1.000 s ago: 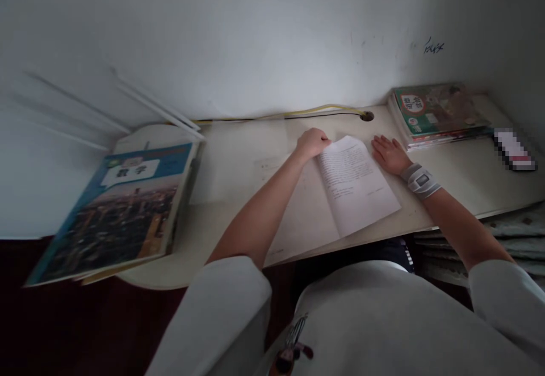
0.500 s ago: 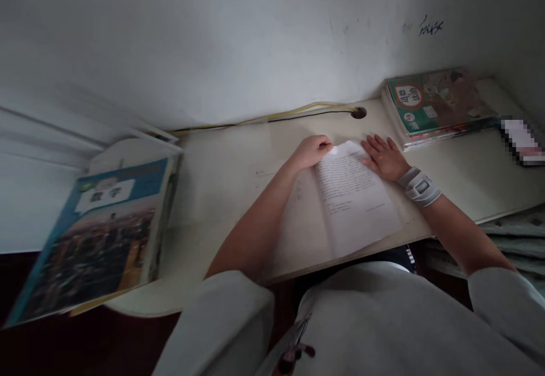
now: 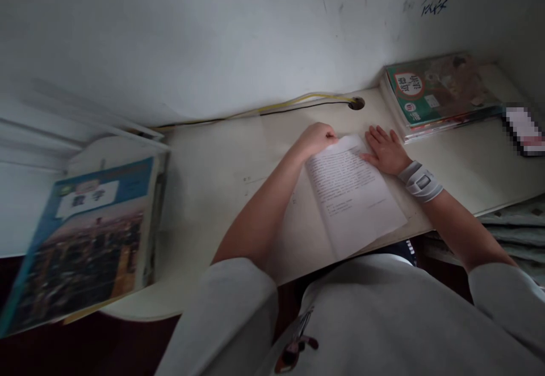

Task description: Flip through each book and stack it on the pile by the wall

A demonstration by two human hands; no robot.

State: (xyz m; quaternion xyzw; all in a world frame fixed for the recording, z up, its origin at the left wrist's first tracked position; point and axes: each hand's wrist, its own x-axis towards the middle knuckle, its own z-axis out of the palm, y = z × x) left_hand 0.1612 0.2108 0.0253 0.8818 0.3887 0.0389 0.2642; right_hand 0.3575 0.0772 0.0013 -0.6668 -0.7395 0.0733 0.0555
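A printed paper sheet (image 3: 353, 205) lies on the white desk in front of me, its upper edge slightly raised and bent. At its top left corner my left hand (image 3: 318, 138) is closed, thumb and fingers pinching the edge. My right hand (image 3: 386, 150) lies flat with fingers spread beside the sheet's upper right edge, the thumb touching the paper. A grey band with a small rectangular piece wraps the right wrist. Faint print shows on a further pale paper area left of the sheet, partly hidden by my left forearm.
A stack of books (image 3: 443, 89) sits at the back right, near a pixelated phone-like object (image 3: 523, 130). Another book pile (image 3: 89, 234) with a blue-topped cover is at the left. Yellow and black cables (image 3: 293, 102) run along the wall into a desk hole (image 3: 356, 103).
The view has shifted a little. My left hand has turned slightly at the paper's top corner, and the sheet's left edge has spread a bit leftward. My right hand stays flat.
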